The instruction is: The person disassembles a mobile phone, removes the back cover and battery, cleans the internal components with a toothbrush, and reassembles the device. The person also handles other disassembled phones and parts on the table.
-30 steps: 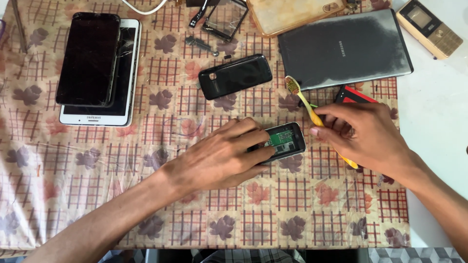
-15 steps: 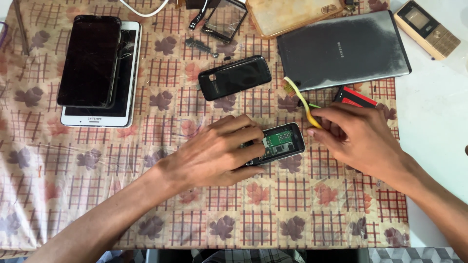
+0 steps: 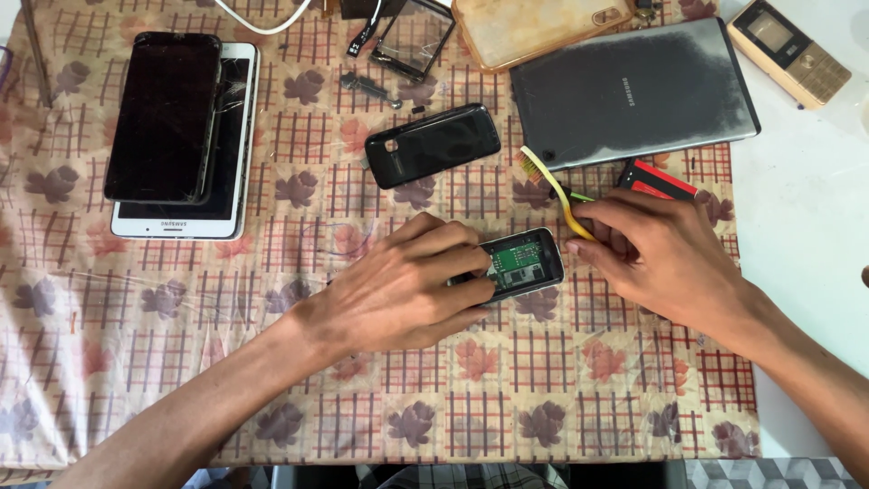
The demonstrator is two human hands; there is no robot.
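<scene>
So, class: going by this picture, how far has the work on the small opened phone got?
Done: the black back cover is off and lies apart on the tablecloth, and the small phone shows its green board. In hand: the left hand steadies the phone while the right hand holds a yellow toothbrush, bristles up, off the board. Left: the cover remains unfitted.

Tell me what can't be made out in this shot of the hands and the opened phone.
Head view:
- opened phone: near half hidden under the left hand.
- toothbrush: handle end hidden in the right hand.
- red and black battery: partly behind that hand.
- white cable: cut by the top edge.
</scene>
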